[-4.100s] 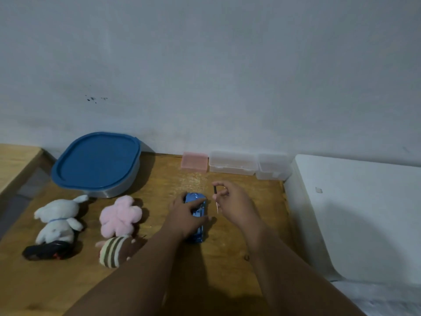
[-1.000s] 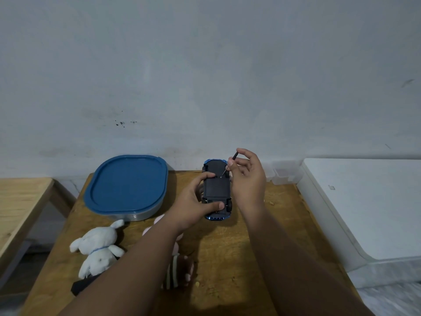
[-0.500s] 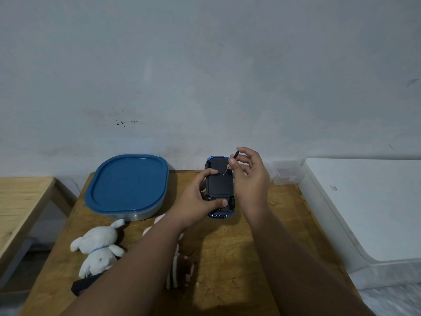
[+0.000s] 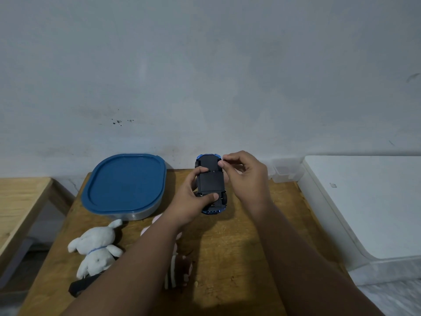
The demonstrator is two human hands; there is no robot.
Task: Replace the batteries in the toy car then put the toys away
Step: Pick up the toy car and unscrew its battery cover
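Note:
The blue toy car [image 4: 210, 182] is held upside down above the wooden table [image 4: 230, 249], its black underside facing me. My left hand [image 4: 193, 201] grips it from the left, thumb on the near end and a finger on the middle. My right hand [image 4: 246, 176] is pinched at the car's far right corner. The thin screwdriver it holds is almost hidden by the fingertips. A white plush [image 4: 95, 247], a pink plush [image 4: 157, 221] and a striped plush [image 4: 177, 272] lie at the near left, partly behind my left forearm.
A large container with a blue lid [image 4: 124, 183] stands at the back left. Small clear boxes [image 4: 287, 172] line the wall at the back right. A white unit [image 4: 364, 201] borders the table's right side. A black object [image 4: 82, 285] lies under the white plush. Another wooden table [image 4: 18, 201] is further left.
The car was turned from wheels-down on the table to underside-up in my left hand. My right hand has closed in on the car's far right corner, and the screwdriver tip no longer shows.

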